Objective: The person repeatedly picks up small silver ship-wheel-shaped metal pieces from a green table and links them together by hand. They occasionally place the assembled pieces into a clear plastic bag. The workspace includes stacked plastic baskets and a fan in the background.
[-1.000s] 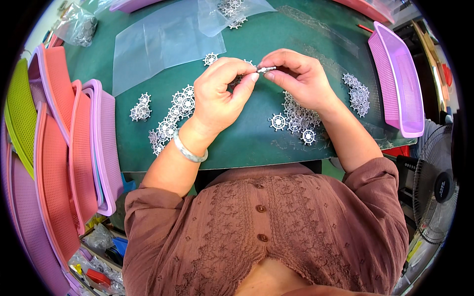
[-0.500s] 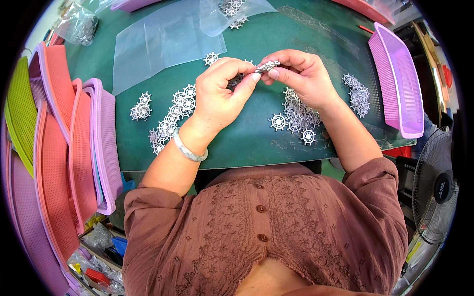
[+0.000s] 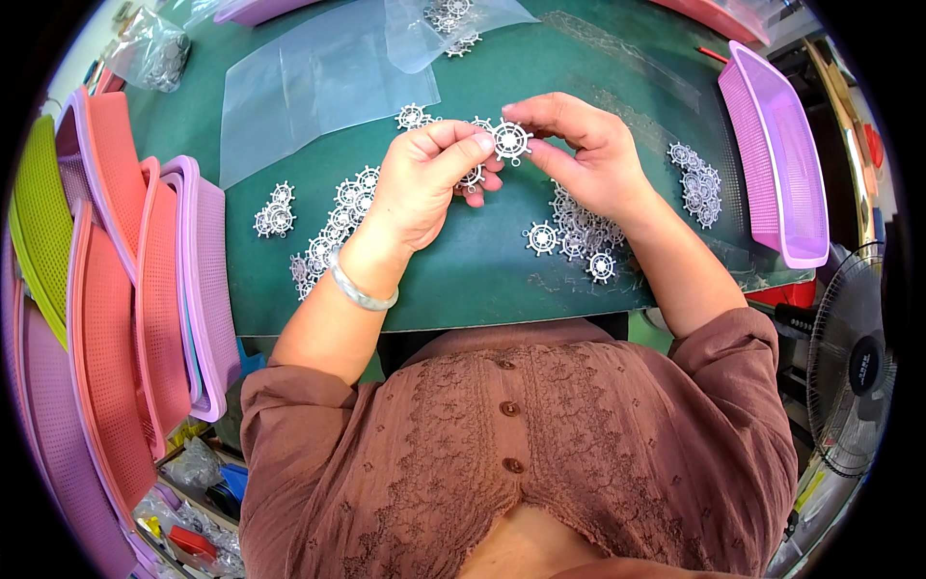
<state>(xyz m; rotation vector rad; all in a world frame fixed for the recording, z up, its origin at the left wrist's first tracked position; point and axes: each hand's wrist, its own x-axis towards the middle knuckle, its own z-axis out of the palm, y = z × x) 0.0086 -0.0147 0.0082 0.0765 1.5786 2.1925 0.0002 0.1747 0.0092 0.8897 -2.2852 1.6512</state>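
Observation:
A silver ship's-wheel charm (image 3: 511, 141) is turned flat toward me above the table. My left hand (image 3: 424, 179) is closed, pinching its left edge between thumb and forefinger. Another wheel charm (image 3: 472, 178) shows among the curled lower fingers of that hand. My right hand (image 3: 593, 159) has its thumb and forefinger at the right and upper rim of the same charm. Below the right hand lies a pile of wheel charms (image 3: 584, 227). A curved row of them (image 3: 338, 227) runs beside my left forearm, and a few (image 3: 413, 117) lie just beyond the left hand.
Smaller charm groups lie at left (image 3: 276, 212) and right (image 3: 701, 188) on the green table (image 3: 463, 280). Clear plastic sheets (image 3: 309, 96) cover the far left. Stacked baskets (image 3: 106, 251) crowd the left side. A purple basket (image 3: 772, 164) and a fan (image 3: 849, 357) stand at right.
The charm has turned from edge-on to flat, facing me. My right fingers have spread wider around its rim, and my left hand has rotated slightly, showing its lower fingers.

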